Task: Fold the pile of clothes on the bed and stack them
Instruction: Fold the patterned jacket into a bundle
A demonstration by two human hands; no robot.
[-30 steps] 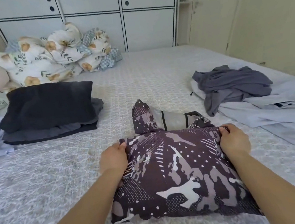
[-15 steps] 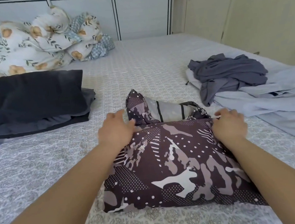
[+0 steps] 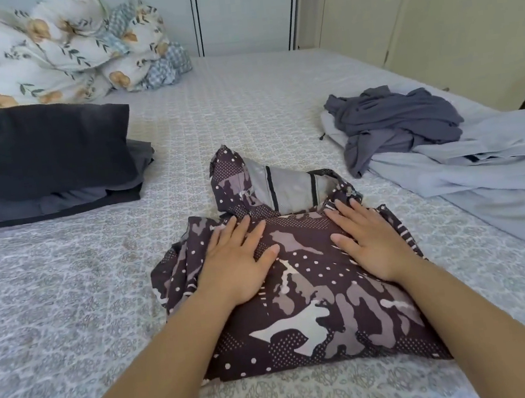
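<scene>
Patterned grey bedspread (image 3: 70, 302) runs under both forearms towards white cupboard doors (image 3: 242, 8) well beyond the fingertips, with a floral duvet (image 3: 41, 50) and a folded dark stack (image 3: 37, 159) out past the left hand and unfolded grey clothes (image 3: 409, 123) past the right. Left hand (image 3: 236, 264) and right hand (image 3: 370, 242) lie flat with straight fingers, pressing the camouflage-print garment (image 3: 317, 317) directly beneath them. Its slippery-looking cloth may spring open once they lift, and the loose part just beyond the fingertips could bunch.

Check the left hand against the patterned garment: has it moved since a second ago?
Yes. The left hand left the garment's left edge, which it gripped, and now lies flat further in on top.
</scene>
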